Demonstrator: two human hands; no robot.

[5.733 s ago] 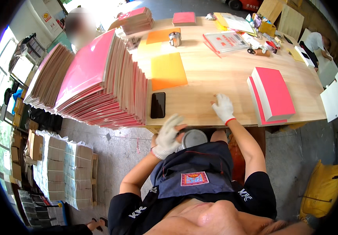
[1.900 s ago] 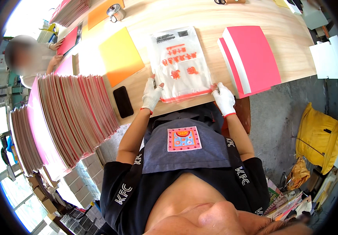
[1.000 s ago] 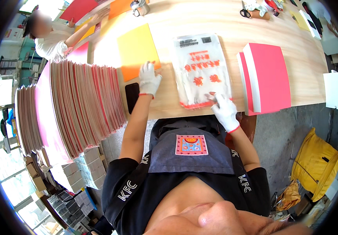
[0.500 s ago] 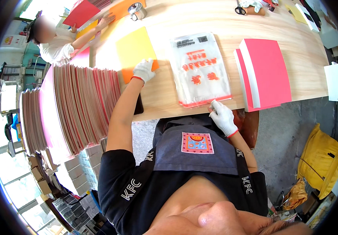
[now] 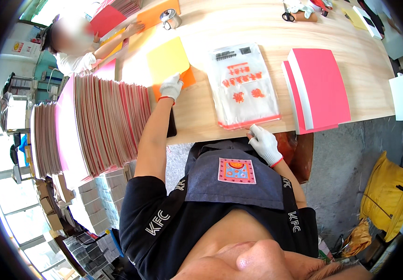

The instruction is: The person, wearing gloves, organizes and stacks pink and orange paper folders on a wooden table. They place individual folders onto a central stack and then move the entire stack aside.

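My left hand point(image 5: 171, 87), in a white knit glove, grips the near edge of a yellow sheet point(image 5: 168, 57), its fingers closed. That sheet bows up at its near right corner, over an orange sheet point(image 5: 189, 78) that shows from under it. Before me lies a stack of clear plastic bags point(image 5: 243, 88) with red print and a red strip along the near end. My right hand point(image 5: 265, 144), gloved as well, is at that near end with fingers drawn together on the bag's edge; the fingertips are small and partly hidden.
Pink-covered stacks point(image 5: 320, 88) lie to the right. At left stands a tall row of pink and brown sheets point(image 5: 110, 126), beside a dark flat object point(image 5: 171, 123). Farther off are a metal cup point(image 5: 170, 19), scissors point(image 5: 288, 14) and a co-worker's hand point(image 5: 134, 29) on orange sheets.
The yellow sheet's near right corner has come up under my left hand, baring more of the orange sheet. My right hand stays at the bags' near end. The whole view has shifted slightly.
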